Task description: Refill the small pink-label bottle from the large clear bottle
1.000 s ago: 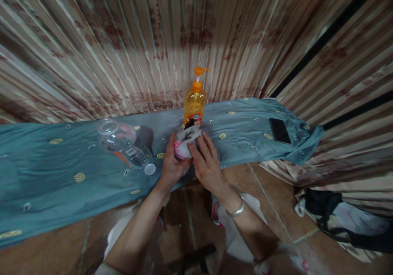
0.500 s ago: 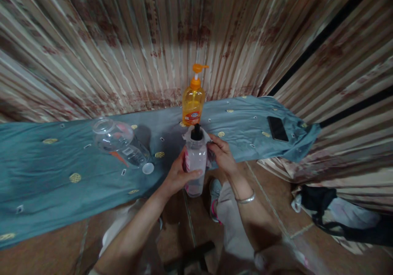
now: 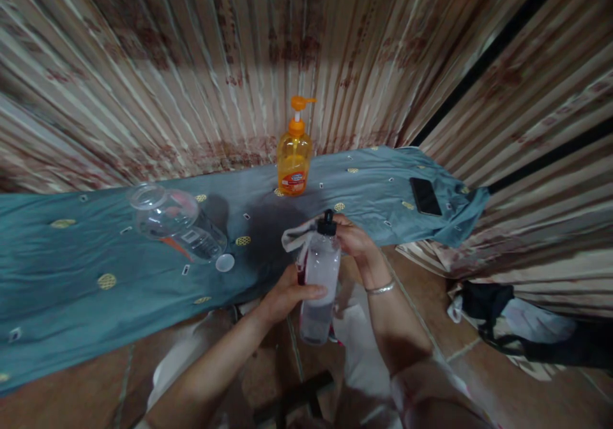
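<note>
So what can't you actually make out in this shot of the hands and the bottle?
- Head view: the label on the bottle is covered by the left hand.
- The right hand hides part of the cloth.
- The soap dispenser label print is too small.
- The jar contents are unclear through glare.

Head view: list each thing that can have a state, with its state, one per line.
clear bottle: upright, black cap on, gripped by left hand
cloth: bunched at the bottle's neck, under right hand
soap dispenser: upright
plastic jar: on its side, open
white lid: off, flat
phone: screen dark
</note>
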### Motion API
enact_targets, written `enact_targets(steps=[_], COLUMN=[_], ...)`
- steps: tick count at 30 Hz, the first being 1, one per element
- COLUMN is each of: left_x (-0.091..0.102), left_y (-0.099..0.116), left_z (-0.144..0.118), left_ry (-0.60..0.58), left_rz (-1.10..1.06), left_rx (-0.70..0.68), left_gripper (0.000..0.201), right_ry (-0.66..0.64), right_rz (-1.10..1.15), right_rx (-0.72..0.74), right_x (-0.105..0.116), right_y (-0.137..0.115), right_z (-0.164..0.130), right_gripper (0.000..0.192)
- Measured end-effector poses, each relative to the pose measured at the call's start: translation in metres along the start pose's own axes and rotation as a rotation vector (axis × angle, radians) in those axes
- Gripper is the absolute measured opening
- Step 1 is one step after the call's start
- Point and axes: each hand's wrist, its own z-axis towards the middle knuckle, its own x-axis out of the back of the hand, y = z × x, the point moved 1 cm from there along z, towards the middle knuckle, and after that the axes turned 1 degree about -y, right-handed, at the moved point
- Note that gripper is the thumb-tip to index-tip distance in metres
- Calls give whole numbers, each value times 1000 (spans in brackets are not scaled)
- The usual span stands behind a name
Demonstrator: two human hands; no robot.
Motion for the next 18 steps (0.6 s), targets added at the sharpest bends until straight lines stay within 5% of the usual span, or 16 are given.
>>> enact_targets(steps=[3, 7, 18], left_x=[8, 21, 36], left_y=[2, 7, 10], left_z=[6, 15, 25], left_ry=[96, 251, 394], left_rz=[6, 35, 154], left_rx=[-47, -133, -307], left_gripper=[55, 66, 76], right_ry=[-147, -76, 167], right_rz=[166, 126, -601], right_rx=[-54, 33, 541], right_x=[-1, -7, -37], right_y=[0, -6, -14], right_z=[-2, -7, -36], right_gripper=[18, 21, 45])
